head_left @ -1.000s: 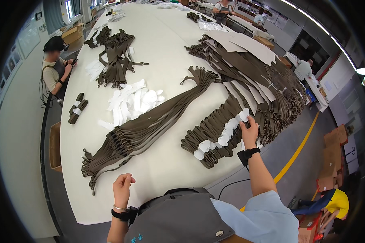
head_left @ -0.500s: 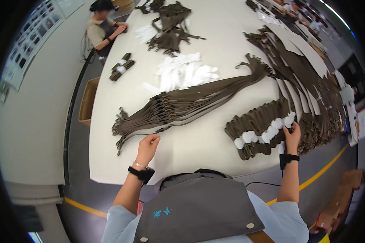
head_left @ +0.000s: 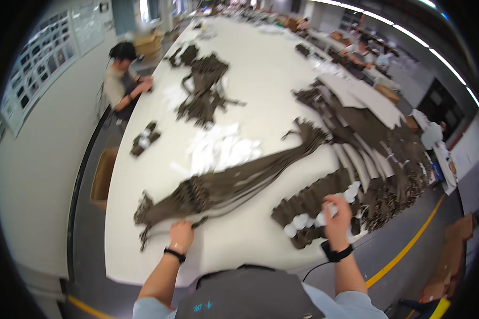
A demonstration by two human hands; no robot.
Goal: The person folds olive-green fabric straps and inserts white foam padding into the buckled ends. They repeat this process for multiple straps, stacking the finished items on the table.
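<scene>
A fan of long dark brown straps (head_left: 239,183) with black fittings lies across the white table in front of me. My left hand (head_left: 182,236) is closed at its near edge, its fingers on the nearest strap; the fingertips are hidden. To the right is a row of folded brown strap bundles (head_left: 303,204), each with a white band. Just above this row hangs my right hand (head_left: 338,220), slightly blurred, its fingers loosely curved with a gap between thumb and forefinger. Nothing shows in that gap except a white patch, apparently a band behind it.
White strips (head_left: 223,151) lie in a loose pile beyond the straps. Two banded bundles (head_left: 145,139) sit at left, and a tangled strap heap (head_left: 205,87) farther back. Many hanging straps (head_left: 394,170) crowd the right edge. A co-worker (head_left: 123,80) stands at the far left.
My right hand has left the end of the bundle row and moved left above it. My left hand has closed at the nearest strap. The view has tipped up, showing more of the room.
</scene>
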